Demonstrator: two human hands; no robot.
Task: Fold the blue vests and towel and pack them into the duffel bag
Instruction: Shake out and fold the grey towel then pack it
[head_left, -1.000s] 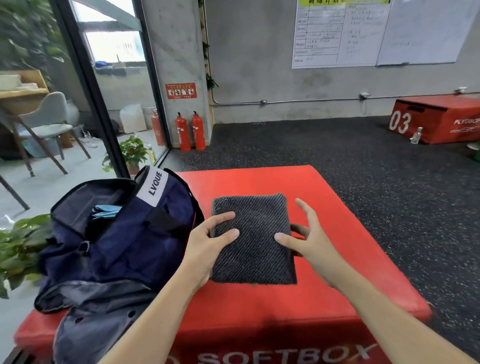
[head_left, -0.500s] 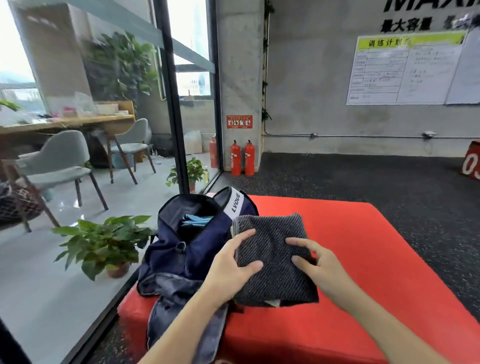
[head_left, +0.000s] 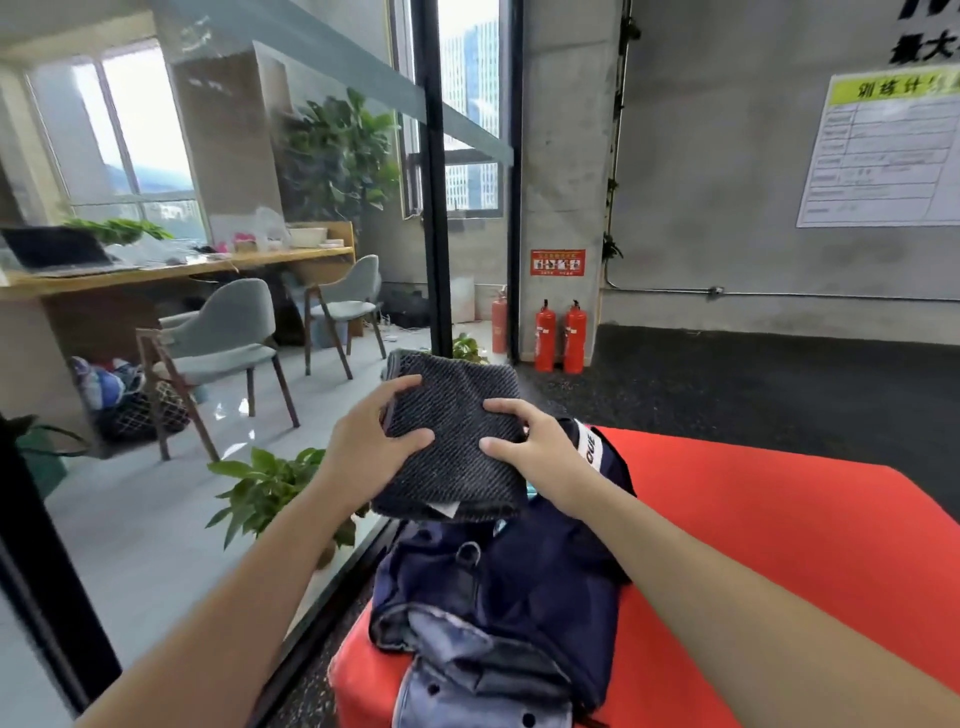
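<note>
Grey ribbed folded towel (head_left: 453, 441) held up over the open navy duffel bag (head_left: 498, 587); left hand (head_left: 371, 449) grips its left edge, fingers curled on top; right hand (head_left: 532, 449) grips the right edge, thumb on top; bag sits on red surface (head_left: 769, 545); potted plant (head_left: 265, 488) left.

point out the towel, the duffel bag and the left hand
towel (head_left: 457, 436), head view, middle of the folded top face between the hands
duffel bag (head_left: 524, 577), head view, navy side panel below the towel
left hand (head_left: 371, 447), head view, back of the hand gripping the towel's left edge
</note>
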